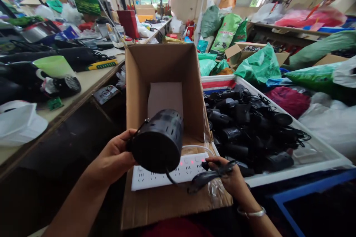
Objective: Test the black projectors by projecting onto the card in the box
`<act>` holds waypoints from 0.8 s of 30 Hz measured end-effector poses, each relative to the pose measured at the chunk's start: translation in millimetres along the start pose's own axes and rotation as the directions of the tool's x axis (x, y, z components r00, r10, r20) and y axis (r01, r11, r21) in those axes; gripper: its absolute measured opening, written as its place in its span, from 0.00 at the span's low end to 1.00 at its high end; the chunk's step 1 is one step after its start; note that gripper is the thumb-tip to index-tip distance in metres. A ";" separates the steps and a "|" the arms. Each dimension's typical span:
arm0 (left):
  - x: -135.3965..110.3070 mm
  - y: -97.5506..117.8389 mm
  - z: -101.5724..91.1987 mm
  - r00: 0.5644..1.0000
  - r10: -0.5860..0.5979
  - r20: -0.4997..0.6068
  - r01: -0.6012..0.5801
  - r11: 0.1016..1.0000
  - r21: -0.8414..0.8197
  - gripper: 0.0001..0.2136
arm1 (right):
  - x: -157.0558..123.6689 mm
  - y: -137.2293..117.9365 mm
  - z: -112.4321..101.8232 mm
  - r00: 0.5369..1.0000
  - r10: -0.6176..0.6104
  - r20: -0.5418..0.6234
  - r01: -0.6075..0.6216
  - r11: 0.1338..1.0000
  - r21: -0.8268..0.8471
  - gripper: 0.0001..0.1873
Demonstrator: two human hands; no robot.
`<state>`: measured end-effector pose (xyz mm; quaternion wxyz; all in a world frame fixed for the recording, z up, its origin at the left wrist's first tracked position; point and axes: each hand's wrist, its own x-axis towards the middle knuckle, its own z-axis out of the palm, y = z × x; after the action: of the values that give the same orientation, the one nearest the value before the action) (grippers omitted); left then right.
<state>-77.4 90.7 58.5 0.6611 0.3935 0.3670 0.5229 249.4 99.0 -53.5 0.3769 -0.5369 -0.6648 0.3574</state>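
The left hand holds a round black can with slots over a white power strip, the right hand pinches a black cord, and a cardboard box stands beside a white tray.

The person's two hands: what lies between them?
Head view: a black slotted cylinder, held by the left hand, and below it a white power strip, lit red.
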 end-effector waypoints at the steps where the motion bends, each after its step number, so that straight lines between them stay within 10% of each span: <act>1: -0.9 -3.8 -4.2 1.000 0.002 -0.001 -0.002 1.000 0.010 0.14 | 0.0 2.9 3.5 1.000 -0.016 0.004 0.016 1.000 0.002 0.12; 9: -7.3 -20.2 -25.5 0.990 -0.068 0.124 0.063 0.997 0.038 0.14 | 11.6 6.9 -1.1 0.968 -0.148 0.203 0.153 0.988 -0.009 0.08; 24: 2.1 -48.5 -47.5 0.997 -0.072 -0.006 0.071 0.996 -0.050 0.14 | 6.1 0.6 12.7 0.919 -0.226 0.323 0.282 0.949 -0.139 0.11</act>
<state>-100.1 92.3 -5.5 0.6876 0.3613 0.3703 0.5095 237.6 104.3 -59.2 0.2630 -0.4168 -0.8089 0.3207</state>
